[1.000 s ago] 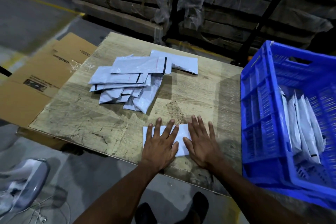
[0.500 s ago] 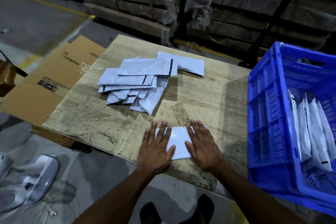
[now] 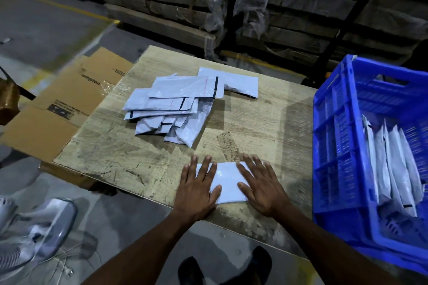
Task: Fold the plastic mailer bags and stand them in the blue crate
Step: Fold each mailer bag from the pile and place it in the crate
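Both my grips lie flat and open: my left hand [image 3: 196, 188] and right hand [image 3: 262, 186] press the folded mailer [image 3: 228, 181] at the counter's [image 3: 120, 155] 6 o'clock edge, hiding its ends. At 3 o'clock the blue crate [image 3: 333, 136], cut off, holds standing bags [image 3: 391, 162]. The unfolded pile [image 3: 178, 104] overlaps at 12.

Worn wooden desk [image 3: 129, 159] in a dim warehouse, flattened cardboard box [image 3: 69, 104] lying beside its left edge, white pedestal fan [image 3: 39, 236] lying on the concrete floor [image 3: 46, 23], plastic-wrapped pallet stacks [image 3: 289, 2] behind, dark shoes [image 3: 261, 261] below
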A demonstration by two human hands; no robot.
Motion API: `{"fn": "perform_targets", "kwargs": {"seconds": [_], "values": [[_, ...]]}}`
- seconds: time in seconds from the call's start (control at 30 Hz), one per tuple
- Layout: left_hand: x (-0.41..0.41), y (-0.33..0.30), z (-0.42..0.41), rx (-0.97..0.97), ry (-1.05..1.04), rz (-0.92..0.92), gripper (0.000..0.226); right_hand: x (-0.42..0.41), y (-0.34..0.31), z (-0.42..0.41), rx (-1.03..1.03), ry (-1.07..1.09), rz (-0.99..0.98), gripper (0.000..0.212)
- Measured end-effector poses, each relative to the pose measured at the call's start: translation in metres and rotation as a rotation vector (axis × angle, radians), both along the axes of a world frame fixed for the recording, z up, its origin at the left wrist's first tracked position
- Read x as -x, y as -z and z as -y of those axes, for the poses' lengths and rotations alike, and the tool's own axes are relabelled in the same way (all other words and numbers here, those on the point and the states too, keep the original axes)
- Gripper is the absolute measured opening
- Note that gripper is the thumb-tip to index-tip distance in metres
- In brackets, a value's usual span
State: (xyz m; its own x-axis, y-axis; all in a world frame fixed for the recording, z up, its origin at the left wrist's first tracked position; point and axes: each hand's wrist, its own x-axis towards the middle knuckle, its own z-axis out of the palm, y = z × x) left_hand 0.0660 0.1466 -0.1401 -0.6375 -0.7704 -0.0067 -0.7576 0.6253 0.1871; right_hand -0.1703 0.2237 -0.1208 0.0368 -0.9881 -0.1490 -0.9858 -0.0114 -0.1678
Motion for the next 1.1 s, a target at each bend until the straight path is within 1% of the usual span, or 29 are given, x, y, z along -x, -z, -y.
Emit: {"fn": "perform_targets", "kwargs": {"seconds": [0.13, 0.27, 0.33, 0.5, 0.63, 0.67, 0.77, 0.83, 0.9, 0.97, 1.03, 1.1], "values": [[0.021, -0.014, 0.002, 0.058, -0.028, 0.021, 0.069, -0.008, 0.007, -0.011, 0.039, 0.114, -0.015, 0.063], [0.055, -0.012, -0.007, 0.045, 0.084, 0.024, 0.063, -0.013, 0.009, -0.010, 0.082, 0.147, -0.012, 0.063], [0.058, -0.005, -0.010, 0.041, 0.079, 0.001, 0.060, -0.013, 0.008, -0.011, 0.097, 0.155, -0.017, 0.062], [0.055, -0.002, -0.010, 0.010, 0.060, -0.032, 0.060, -0.015, 0.010, -0.011, 0.094, 0.148, -0.027, 0.061], [0.043, -0.003, -0.006, 0.007, 0.105, -0.034, 0.060, -0.015, 0.008, -0.011, 0.079, 0.168, -0.044, 0.062], [0.034, -0.002, -0.005, 0.004, 0.094, -0.033, 0.062, -0.015, 0.008, -0.010, 0.073, 0.163, -0.049, 0.062], [0.008, 0.002, -0.004, 0.001, -0.025, -0.026, 0.068, -0.015, 0.008, -0.011, 0.050, 0.146, -0.055, 0.063], [0.003, 0.002, -0.006, 0.004, -0.041, -0.003, 0.070, -0.015, 0.008, -0.012, 0.054, 0.160, -0.065, 0.064], [0.005, 0.001, -0.006, 0.010, -0.034, 0.008, 0.070, -0.016, -0.001, -0.011, 0.058, 0.130, -0.108, 0.065], [0.006, 0.001, -0.005, 0.009, -0.029, 0.007, 0.070, -0.018, -0.008, -0.007, 0.061, 0.019, -0.136, 0.065], [0.005, 0.002, -0.006, 0.023, -0.030, -0.011, 0.069, -0.022, -0.008, -0.004, 0.049, -0.055, -0.097, 0.065], [0.005, 0.002, -0.006, 0.061, -0.015, -0.034, 0.068, -0.022, -0.003, -0.001, 0.031, -0.045, -0.054, 0.064]]}}
